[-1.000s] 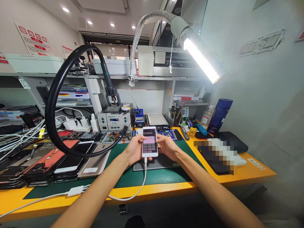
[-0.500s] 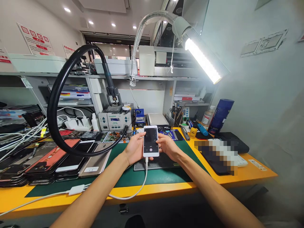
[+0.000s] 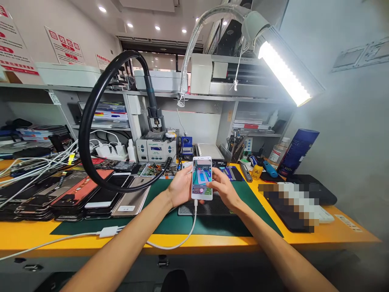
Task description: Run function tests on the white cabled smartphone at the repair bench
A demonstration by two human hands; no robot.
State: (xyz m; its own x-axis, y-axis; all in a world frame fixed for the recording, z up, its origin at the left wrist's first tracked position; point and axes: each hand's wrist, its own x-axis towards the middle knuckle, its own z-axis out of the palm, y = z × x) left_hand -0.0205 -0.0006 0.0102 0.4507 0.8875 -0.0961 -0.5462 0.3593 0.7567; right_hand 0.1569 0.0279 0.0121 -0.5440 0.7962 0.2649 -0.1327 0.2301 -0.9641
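A white smartphone (image 3: 196,192) stands tilted toward me above the mat, its screen lit with a camera picture of coloured items. My left hand (image 3: 180,188) is closed around its left edge, with fingers partly hidden behind it. My right hand (image 3: 226,190) grips the right edge, and its thumb lies over the lower right of the screen. A white charging cable (image 3: 193,223) is plugged into the phone's bottom end and loops down over the bench edge to a white connector block (image 3: 108,231). Under the hands lies a dark perforated pad (image 3: 188,210).
A green mat (image 3: 170,227) covers part of the yellow bench (image 3: 225,242). Stacked phones (image 3: 100,198) lie left, beneath a thick black hose (image 3: 83,134). A soldering station (image 3: 156,149) stands behind. A lit lamp (image 3: 284,73) hangs at upper right, above bottles and a dark blue can (image 3: 299,152).
The phone's screen has gone from dark to a coloured camera picture. My right thumb has moved onto the screen. The whole view has shifted, so the bench things appear further right.
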